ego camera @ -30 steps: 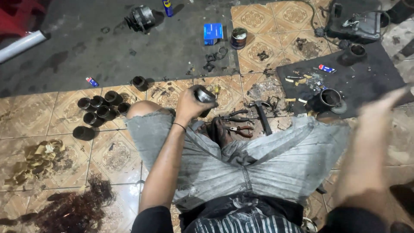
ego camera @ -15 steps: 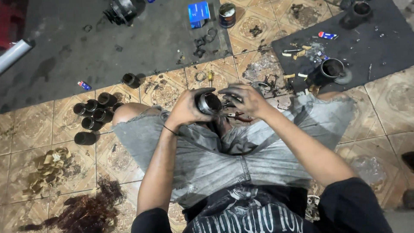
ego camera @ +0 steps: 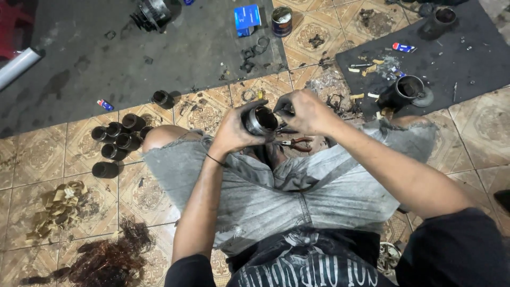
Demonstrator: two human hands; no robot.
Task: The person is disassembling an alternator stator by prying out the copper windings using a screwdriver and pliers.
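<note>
Open end of motor housing faces the right hand.
Left hand (ego camera: 229, 133) fingers grip the cylindrical motor housing (ego camera: 260, 120); right hand (ego camera: 305, 111) fingers pinch at its rim.

I see a floor-level repair workshop: patterned floor tiles (ego camera: 478, 127) stained with grease, dark cylindrical metal housings (ego camera: 118, 139) at left, copper wire tangle (ego camera: 109, 260) lower left, pliers (ego camera: 297, 142) at centre.

Dark metal cylinder (ego camera: 261, 120), open end up, prob. hollow, above lap.
</note>
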